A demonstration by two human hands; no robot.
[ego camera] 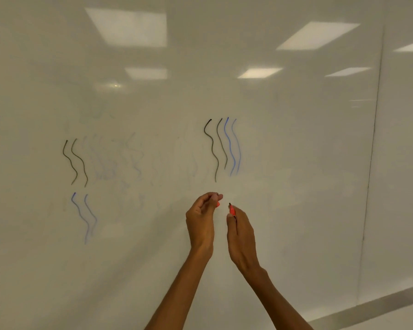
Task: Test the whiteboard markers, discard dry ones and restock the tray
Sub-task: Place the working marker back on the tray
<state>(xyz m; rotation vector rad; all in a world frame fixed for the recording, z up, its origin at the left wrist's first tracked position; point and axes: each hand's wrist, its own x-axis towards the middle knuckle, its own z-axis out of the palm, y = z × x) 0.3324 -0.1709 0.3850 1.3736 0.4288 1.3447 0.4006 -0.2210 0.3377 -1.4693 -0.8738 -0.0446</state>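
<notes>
Fingers [230, 221] pinch marker [232, 211], right hand [242, 236]; cap [217, 204], left hand [200, 217].

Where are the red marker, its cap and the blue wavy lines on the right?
red marker [232, 211]: head view, on its red barrel.
cap [217, 204]: head view, on its visible red end.
blue wavy lines [230, 147]: head view, midway down the left one.

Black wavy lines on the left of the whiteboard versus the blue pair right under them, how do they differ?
The black wavy lines are dark along their whole length; the blue pair fades pale toward its lower ends. The black wavy lines sit higher on the whiteboard, and the blue pair starts just below where they end. Both are pairs of side-by-side, roughly vertical squiggles.
</notes>
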